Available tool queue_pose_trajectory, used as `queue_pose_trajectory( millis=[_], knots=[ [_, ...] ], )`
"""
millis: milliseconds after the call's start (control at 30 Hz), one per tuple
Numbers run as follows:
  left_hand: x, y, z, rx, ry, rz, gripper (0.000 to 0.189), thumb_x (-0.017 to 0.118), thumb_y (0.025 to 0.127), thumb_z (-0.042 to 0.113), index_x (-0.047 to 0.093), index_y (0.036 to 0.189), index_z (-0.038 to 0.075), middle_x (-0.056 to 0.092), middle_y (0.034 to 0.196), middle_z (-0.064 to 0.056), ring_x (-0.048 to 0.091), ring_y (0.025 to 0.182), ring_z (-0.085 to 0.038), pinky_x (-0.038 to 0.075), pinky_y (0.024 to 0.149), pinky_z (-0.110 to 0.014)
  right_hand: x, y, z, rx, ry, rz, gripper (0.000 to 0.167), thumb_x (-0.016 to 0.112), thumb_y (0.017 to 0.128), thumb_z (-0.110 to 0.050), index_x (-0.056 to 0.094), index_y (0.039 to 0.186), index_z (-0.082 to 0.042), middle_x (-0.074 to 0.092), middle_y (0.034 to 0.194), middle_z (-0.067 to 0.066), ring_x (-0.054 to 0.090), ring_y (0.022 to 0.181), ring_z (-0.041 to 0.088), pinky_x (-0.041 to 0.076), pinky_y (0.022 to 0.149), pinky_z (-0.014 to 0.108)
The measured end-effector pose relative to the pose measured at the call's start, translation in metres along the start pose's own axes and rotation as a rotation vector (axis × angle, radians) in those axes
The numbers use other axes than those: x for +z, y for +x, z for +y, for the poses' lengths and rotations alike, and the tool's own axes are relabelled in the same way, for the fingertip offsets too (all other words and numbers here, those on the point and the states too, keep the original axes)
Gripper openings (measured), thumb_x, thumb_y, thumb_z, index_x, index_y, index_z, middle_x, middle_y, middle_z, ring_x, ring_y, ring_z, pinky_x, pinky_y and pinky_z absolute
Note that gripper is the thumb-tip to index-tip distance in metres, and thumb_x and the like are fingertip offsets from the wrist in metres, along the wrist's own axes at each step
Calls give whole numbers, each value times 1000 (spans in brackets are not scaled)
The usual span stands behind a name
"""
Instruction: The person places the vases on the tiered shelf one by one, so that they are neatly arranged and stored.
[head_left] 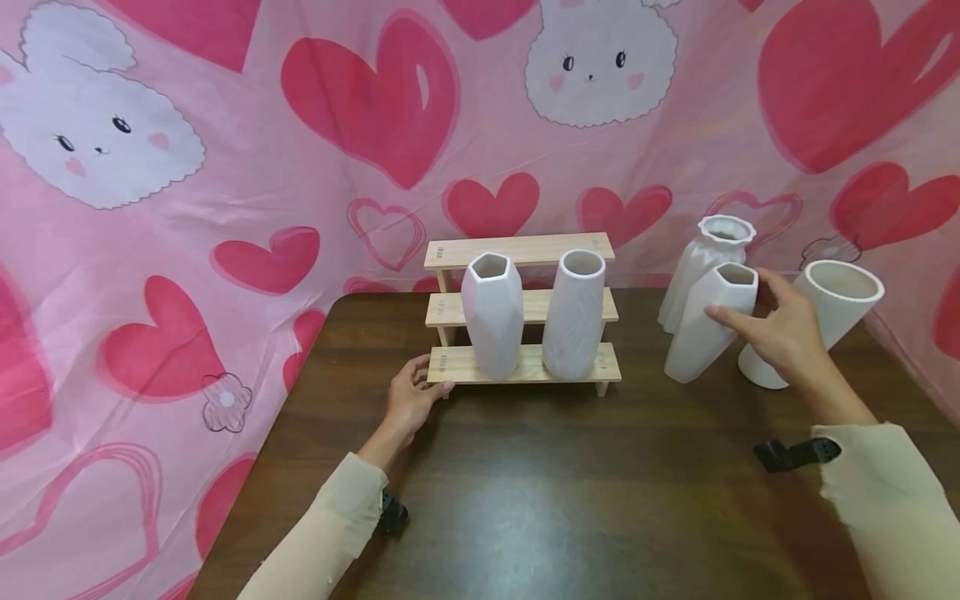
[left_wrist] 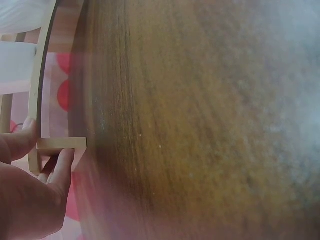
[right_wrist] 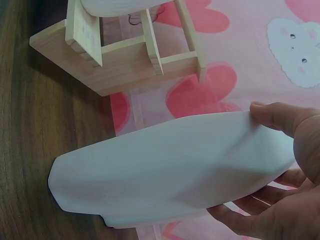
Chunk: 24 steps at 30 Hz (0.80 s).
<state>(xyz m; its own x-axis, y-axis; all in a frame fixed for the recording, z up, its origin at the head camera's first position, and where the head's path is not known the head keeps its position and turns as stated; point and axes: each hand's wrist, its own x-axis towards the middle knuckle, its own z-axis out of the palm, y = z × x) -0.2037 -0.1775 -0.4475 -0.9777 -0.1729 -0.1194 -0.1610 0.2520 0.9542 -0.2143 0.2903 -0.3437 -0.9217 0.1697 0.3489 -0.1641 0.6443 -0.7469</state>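
Observation:
My right hand holds a white faceted vase near its top, thumb on one side and fingers on the other. In the right wrist view the vase fills the middle, its base over the dark table. My left hand grips the left end of the bottom step of a three-step wooden rack, thumb on the front edge and fingers underneath by the leg. On that bottom step stand a white faceted vase with a five-sided mouth and a white round-mouthed vase.
Behind the held vase stands a white vase with a ruffled rim. To the right, partly behind my right hand, is a white flared vase. A pink cloth with hearts and rabbits hangs behind the brown table.

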Motion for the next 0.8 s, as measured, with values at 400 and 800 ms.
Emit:
queue_pose_trajectory(
  millis=[400,800],
  knots=[
    [0,-2,2,-9,14,1,60,74,85,8,48,138,12,63,119,-12,59,113,-26,50,83,-34,-3,1,-2,11,-17,37,66,82,77,-25,53,130,1,51,97,-13,46,78,-4,37,62,7],
    [-1,-1,2,-12,21,-4,60,74,85,9,47,138,12,62,121,-11,58,114,-25,51,84,-35,-26,10,-38,-35,30,38,65,82,77,-18,52,131,1,50,92,-25,51,80,-9,40,65,2]
  ],
)
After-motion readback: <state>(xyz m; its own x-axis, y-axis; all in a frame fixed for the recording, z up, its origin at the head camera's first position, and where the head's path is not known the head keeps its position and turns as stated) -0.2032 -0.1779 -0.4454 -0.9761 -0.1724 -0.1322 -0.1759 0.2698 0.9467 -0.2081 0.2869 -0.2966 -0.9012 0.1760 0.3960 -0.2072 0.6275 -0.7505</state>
